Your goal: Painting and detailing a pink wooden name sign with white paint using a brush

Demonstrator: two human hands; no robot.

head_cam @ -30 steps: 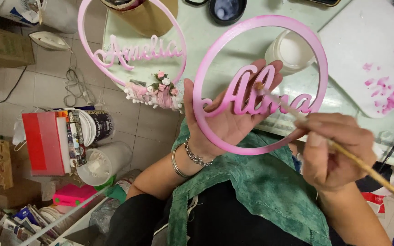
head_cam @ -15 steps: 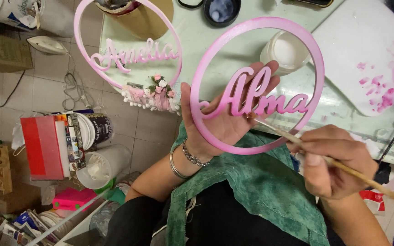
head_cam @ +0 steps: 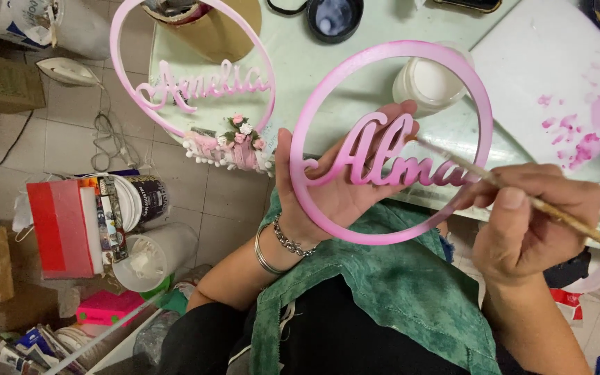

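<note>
Over the table edge: pink ring point(head_cam: 390, 236) with cursive lettering across its middle, held up above the lap — it sits between the body and the pale green table point(head_cam: 314, 76).
Left hand point(head_cam: 335, 187): behind the ring, palm up, fingers spread flat against the back of the lettering, thumb hooked over the ring's left side. So it's propping the piece from behind rather than pinching it. Bangle and chain bracelet on that wrist.
Right hand point(head_cam: 529, 222): fingers curled tight round a thin wooden paintbrush point(head_cam: 564, 215), clamped on the handle. Brush tip touches the lettering near its right end.
Hands: apart, one on each side of the ring.
Second ring point(head_cam: 192, 76): also pink with cursive lettering, lies on the table's left corner and overhangs it, with a small cluster of fabric flowers point(head_cam: 234, 142) at its lower edge.
Paint pot point(head_cam: 428, 80): white, open, on the table just behind the held ring.
Palette board point(head_cam: 557, 83): white sheet with pink smears, on the right.
Dark bowl point(head_cam: 335, 17): top of the table, near the edge of view.
Floor, left: tiled, with a red box point(head_cam: 60, 226), white tubs and craft clutter.
Clothing: green apron point(head_cam: 390, 292) over a dark top.
</note>
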